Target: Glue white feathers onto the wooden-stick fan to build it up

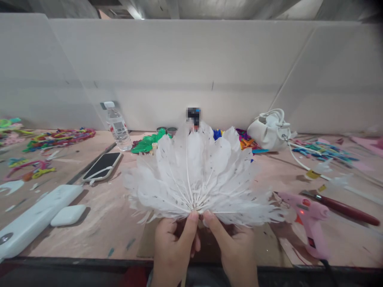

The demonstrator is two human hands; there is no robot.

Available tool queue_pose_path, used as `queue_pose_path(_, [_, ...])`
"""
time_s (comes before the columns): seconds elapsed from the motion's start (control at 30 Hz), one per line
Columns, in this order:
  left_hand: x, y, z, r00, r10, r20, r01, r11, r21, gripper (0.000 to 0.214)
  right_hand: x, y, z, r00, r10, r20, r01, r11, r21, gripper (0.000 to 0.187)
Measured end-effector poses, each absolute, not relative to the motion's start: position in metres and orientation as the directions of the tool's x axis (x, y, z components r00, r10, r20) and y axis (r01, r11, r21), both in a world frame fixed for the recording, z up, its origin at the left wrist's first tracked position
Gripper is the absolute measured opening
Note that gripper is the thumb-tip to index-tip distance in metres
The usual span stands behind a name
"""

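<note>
A fan of white feathers spreads upright above the near edge of the table, its quills meeting at one point low in the middle. My left hand pinches that base from the left, thumb up against the quills. My right hand pinches it from the right, thumb beside the left one. Both hands are closed on the base of the fan.
A pink glue gun lies at the right, a red-handled tool behind it. A phone, a water bottle, a white power bank and a small white case sit left. A white bag and coloured craft pieces line the back.
</note>
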State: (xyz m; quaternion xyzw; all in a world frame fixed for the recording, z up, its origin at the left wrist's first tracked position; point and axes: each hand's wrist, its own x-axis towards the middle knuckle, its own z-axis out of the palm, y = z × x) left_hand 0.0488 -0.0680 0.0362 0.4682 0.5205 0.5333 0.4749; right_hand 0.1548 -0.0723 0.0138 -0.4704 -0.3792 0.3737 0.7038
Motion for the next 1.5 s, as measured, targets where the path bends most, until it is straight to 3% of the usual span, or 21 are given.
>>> queue_pose_path(0.4, [0.049, -0.068, 0.045, -0.122, 0.991, -0.047, -0.032, 0.044, 0.999, 0.05, 0.155, -0.074, 0.026, 0.448, 0.859, 0.247, -0.126, 0.334, -0.934, 0.018])
queue_pose_path(0.67, [0.045, -0.067, 0.037, -0.105, 0.992, -0.073, -0.05, 0.068, 0.996, 0.048, 0.153, -0.075, 0.015, 0.434, 0.879, 0.197, -0.18, 0.299, -0.937, 0.013])
queue_pose_path(0.9, [0.046, -0.07, 0.039, -0.116, 0.988, -0.102, -0.067, 0.095, 0.993, 0.051, 0.156, -0.074, 0.023, 0.407, 0.888, 0.213, -0.161, 0.3, -0.94, 0.029])
queue_pose_path(1.2, [0.045, -0.068, 0.04, -0.092, 0.991, -0.092, -0.056, 0.087, 0.995, 0.053, 0.155, -0.077, 0.02, 0.375, 0.907, 0.191, -0.158, 0.265, -0.951, 0.036])
queue_pose_path(1.37, [0.042, -0.069, 0.032, -0.018, 0.999, -0.051, -0.215, 0.046, 0.976, 0.054, 0.153, -0.077, 0.013, 0.401, 0.9, 0.17, -0.139, 0.243, -0.96, 0.03])
queue_pose_path(1.5, [0.041, -0.07, 0.027, 0.025, 0.995, -0.1, -0.356, 0.102, 0.929, 0.046, 0.153, -0.076, 0.017, 0.419, 0.89, 0.179, -0.102, 0.242, -0.965, 0.035])
